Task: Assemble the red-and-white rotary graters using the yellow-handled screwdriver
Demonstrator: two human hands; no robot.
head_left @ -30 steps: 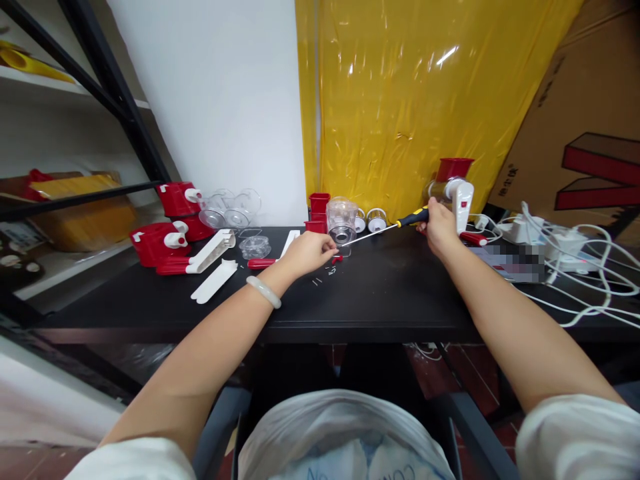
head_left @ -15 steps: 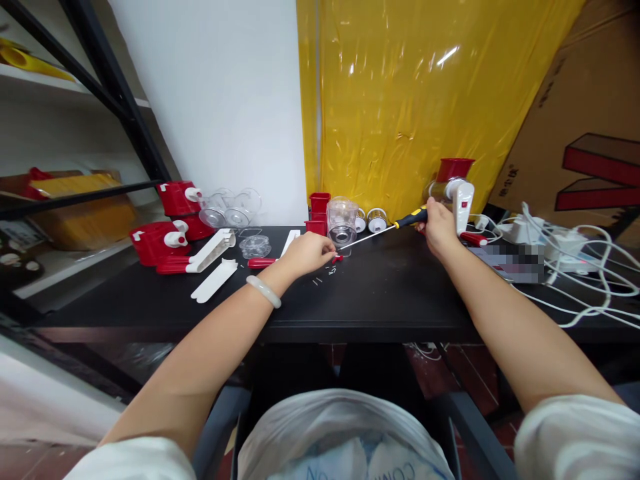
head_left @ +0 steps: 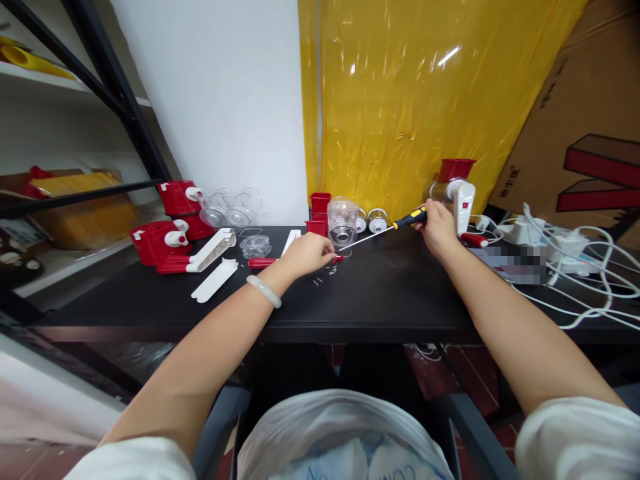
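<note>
My right hand [head_left: 439, 227] is closed round the yellow-and-black handle of a long screwdriver [head_left: 404, 219]. Its shaft slants down to the left, and its tip is at the fingers of my left hand [head_left: 314, 253]. Those fingers are pinched together; whatever is between them is too small to make out. Just beside the fingertips lies a small red piece [head_left: 339, 258] on the black table. Several small screws [head_left: 332, 271] are scattered close by. Behind my left hand stand a clear plastic cup [head_left: 343, 220] and red plastic parts [head_left: 317, 227].
At left are red housings [head_left: 159, 241], white handle pieces [head_left: 215, 281] and clear discs [head_left: 255, 246]. An assembled red-and-white grinder [head_left: 463, 200] stands at right, beside tangled white cables [head_left: 605, 273] and a power strip. The table's front edge [head_left: 350, 331] runs below my forearms.
Almost nothing differs. The screwdriver and both hands keep the same place, with only a very slight shift of the whole view.
</note>
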